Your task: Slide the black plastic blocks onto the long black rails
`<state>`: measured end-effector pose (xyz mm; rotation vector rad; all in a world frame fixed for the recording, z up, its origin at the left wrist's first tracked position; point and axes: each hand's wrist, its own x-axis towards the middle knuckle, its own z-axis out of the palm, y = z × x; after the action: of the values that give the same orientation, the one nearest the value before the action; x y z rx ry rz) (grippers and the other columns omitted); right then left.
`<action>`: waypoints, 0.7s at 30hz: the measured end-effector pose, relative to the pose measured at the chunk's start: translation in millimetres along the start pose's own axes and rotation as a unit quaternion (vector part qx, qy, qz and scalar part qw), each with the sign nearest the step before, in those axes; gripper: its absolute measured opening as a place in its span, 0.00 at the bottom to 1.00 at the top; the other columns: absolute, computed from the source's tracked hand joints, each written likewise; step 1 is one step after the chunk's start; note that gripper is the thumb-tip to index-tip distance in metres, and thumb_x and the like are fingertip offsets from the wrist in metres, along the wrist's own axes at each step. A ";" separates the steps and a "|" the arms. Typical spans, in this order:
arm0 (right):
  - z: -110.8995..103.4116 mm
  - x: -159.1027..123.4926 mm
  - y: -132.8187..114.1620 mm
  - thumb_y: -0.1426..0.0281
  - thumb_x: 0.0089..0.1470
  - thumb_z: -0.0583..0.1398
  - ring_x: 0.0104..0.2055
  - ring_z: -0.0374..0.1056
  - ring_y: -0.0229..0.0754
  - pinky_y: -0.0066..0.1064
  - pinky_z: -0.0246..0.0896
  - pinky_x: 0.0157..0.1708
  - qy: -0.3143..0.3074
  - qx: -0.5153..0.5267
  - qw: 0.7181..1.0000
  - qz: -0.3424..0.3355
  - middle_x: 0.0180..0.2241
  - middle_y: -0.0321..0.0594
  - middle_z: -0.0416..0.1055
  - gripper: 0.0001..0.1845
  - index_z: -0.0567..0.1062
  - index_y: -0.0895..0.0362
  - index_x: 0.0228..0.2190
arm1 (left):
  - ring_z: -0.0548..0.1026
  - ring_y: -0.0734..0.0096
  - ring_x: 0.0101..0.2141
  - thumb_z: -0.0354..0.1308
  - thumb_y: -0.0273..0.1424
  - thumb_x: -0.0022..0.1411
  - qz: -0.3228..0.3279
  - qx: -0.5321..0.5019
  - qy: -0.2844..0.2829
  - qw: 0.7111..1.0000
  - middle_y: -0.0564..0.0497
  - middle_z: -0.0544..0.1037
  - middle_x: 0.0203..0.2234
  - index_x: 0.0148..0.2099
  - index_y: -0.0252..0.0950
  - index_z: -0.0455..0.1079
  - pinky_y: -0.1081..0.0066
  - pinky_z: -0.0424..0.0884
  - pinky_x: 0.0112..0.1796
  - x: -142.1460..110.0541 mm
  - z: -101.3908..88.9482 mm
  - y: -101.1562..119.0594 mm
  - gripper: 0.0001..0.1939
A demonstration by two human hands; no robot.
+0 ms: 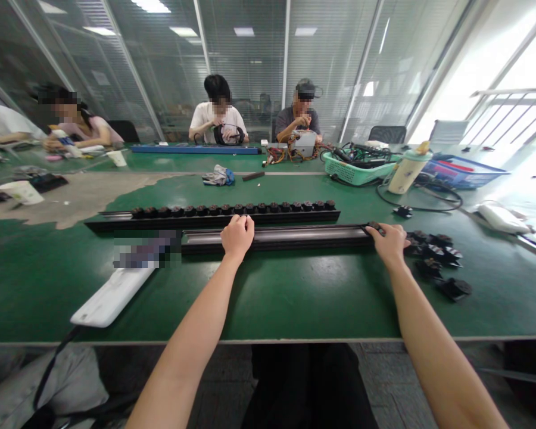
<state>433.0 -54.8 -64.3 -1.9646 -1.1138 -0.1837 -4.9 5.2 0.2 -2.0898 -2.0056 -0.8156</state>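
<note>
Two long black rails lie across the green table. The far rail (116,224) carries a row of several black round parts along its top. The near rail (304,237) is bare with a grey channel. My left hand (237,235) rests on the near rail's middle, fingers curled over its far edge. My right hand (389,240) sits at the near rail's right end, fingertips pinching a small black round part (374,226). A loose pile of the same black parts (438,256) lies just right of my right hand.
A white flat device (111,296) with a cable lies at the front left. A green basket (352,170) of cables, a cream bottle (406,170) and a blue tray (469,170) stand at the back right. Three other people work across the table.
</note>
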 end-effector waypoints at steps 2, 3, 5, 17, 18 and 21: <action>-2.1 -0.1 -2.2 0.52 0.56 0.61 0.46 0.59 0.54 0.50 0.55 0.55 0.003 -0.006 1.000 0.002 0.35 0.46 0.66 0.24 0.83 0.61 0.39 | 0.78 0.64 0.35 0.44 0.39 0.78 -0.001 0.000 -0.001 1.000 0.47 0.79 0.43 0.40 0.39 0.76 0.67 0.57 0.32 0.0 -0.3 0.1 0.21; -3.1 -0.2 -3.2 0.52 0.56 0.61 0.46 0.59 0.54 0.50 0.55 0.54 0.006 -0.009 1.000 0.005 0.35 0.46 0.67 0.25 0.83 0.61 0.39 | 0.78 0.64 0.35 0.44 0.39 0.78 0.000 0.000 -0.001 1.000 0.47 0.79 0.43 0.40 0.39 0.76 0.67 0.57 0.32 0.0 -0.5 0.3 0.21; -4.9 -0.3 -5.0 0.52 0.56 0.60 0.46 0.59 0.55 0.50 0.55 0.54 0.007 -0.013 1.000 0.011 0.35 0.47 0.67 0.25 0.83 0.61 0.39 | 0.78 0.64 0.35 0.44 0.39 0.78 0.001 0.000 0.001 1.000 0.47 0.79 0.42 0.39 0.39 0.76 0.67 0.56 0.31 -0.2 -0.9 0.6 0.21; -5.6 -1.6 -2.3 0.53 0.56 0.59 0.47 0.58 0.56 0.51 0.55 0.52 -0.001 -0.021 1.000 0.021 0.38 0.50 0.69 0.26 0.83 0.61 0.42 | 0.78 0.63 0.36 0.44 0.39 0.78 0.004 0.003 0.007 1.000 0.47 0.79 0.43 0.40 0.40 0.76 0.67 0.57 0.32 -0.2 1.5 -0.4 0.21; -5.7 -1.4 -2.2 0.53 0.56 0.59 0.47 0.58 0.56 0.51 0.54 0.53 -0.001 -0.022 1.000 0.022 0.38 0.50 0.69 0.26 0.83 0.61 0.42 | 0.78 0.63 0.36 0.44 0.39 0.78 0.003 0.002 0.006 1.000 0.47 0.79 0.43 0.41 0.40 0.77 0.67 0.58 0.32 -0.1 1.3 -0.4 0.21; -6.2 -0.7 -3.2 0.54 0.55 0.59 0.47 0.58 0.56 0.51 0.54 0.53 -0.003 -0.027 0.999 0.034 0.39 0.51 0.69 0.27 0.84 0.62 0.43 | 0.78 0.62 0.36 0.44 0.39 0.78 0.001 0.002 0.002 1.000 0.46 0.79 0.43 0.41 0.40 0.77 0.67 0.59 0.32 0.0 0.9 -0.2 0.21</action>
<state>431.7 -59.0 -58.8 -2.0485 -1.0544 -0.1721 -4.8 5.6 -0.6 -2.0860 -2.0005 -0.8143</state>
